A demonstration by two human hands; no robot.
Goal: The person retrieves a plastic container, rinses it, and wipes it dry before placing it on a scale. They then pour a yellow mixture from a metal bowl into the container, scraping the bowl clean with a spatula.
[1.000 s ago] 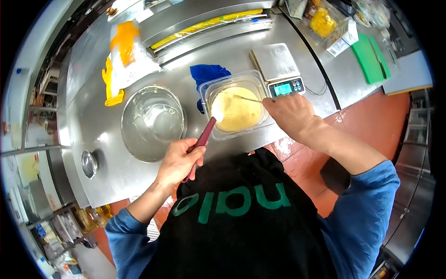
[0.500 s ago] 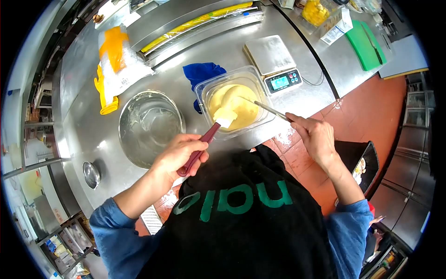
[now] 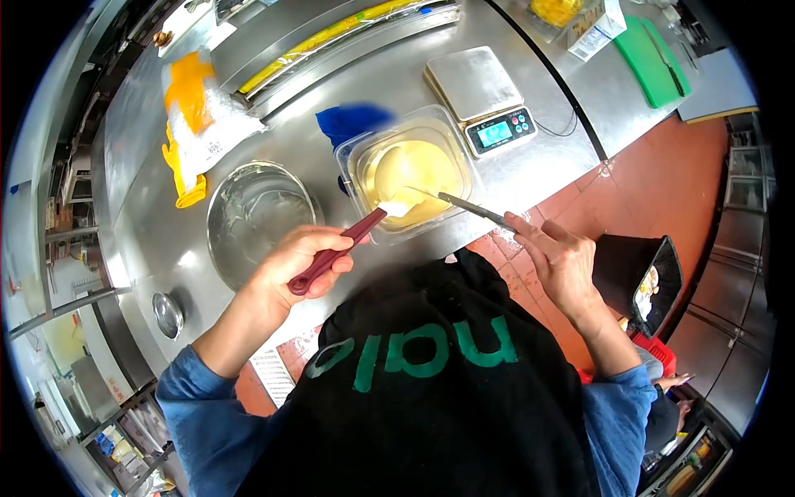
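Observation:
My left hand [image 3: 306, 261] is closed around the maroon handle of a spatula [image 3: 339, 248]. Its pale blade is smeared with a thick yellow mixture [image 3: 414, 166] and rests at the near side of a clear plastic container [image 3: 465, 157]. In my right hand [image 3: 559, 261] is the handle of a long metal utensil [image 3: 476, 209], held between thumb and fingers. Its far end reaches into the yellow mixture, which hides the shape of its head. Left of the container stands a large metal bowl [image 3: 261, 215], with pale residue on its inside.
A digital scale [image 3: 476, 83] is behind the container, beside a blue cloth [image 3: 348, 124]. A white and orange bag [image 3: 203, 108] and small metal bowl [image 3: 167, 315] lie left. Right are a green cutting board [image 3: 646, 70] with a knife and a black bin [image 3: 633, 277]. Another person is lower right.
Both hands have shifted slightly left, the spatula with them. The metal utensil's handle has tilted and its end sits lower in the mixture. The camera view has also shifted a little.

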